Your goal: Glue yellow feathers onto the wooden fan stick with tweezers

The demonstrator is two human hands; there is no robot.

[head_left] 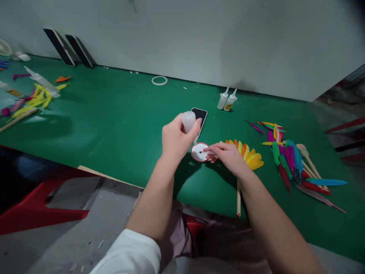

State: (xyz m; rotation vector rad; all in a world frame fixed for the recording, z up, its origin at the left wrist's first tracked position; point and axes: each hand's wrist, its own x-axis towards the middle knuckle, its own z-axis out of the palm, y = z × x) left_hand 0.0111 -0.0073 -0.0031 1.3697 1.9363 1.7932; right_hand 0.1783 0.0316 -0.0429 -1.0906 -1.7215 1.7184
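My left hand [181, 134] is wrapped round a translucent squeeze bottle [188, 120], tipped so that its nozzle points down at a small round disc [196, 153]. The disc has a white, rough-looking top and a thin red rim. From the right, the fingers of my right hand [225, 154] are drawn together over the disc's edge, close to its dark centre. What they pinch is too small to make out. Beside and partly behind this hand lies a fan of yellow and orange feathers [252, 158]; a wooden stick [238, 199] shows below it.
A phone [203, 114] lies behind my left hand. Two small nozzle bottles [226, 101] stand near the wall. Coloured feathers and wooden sticks [310, 165] are piled at right, with yellow feathers [40, 97] at left. A white ring [159, 80] and two leaning dark panels [70, 49] are farther back.
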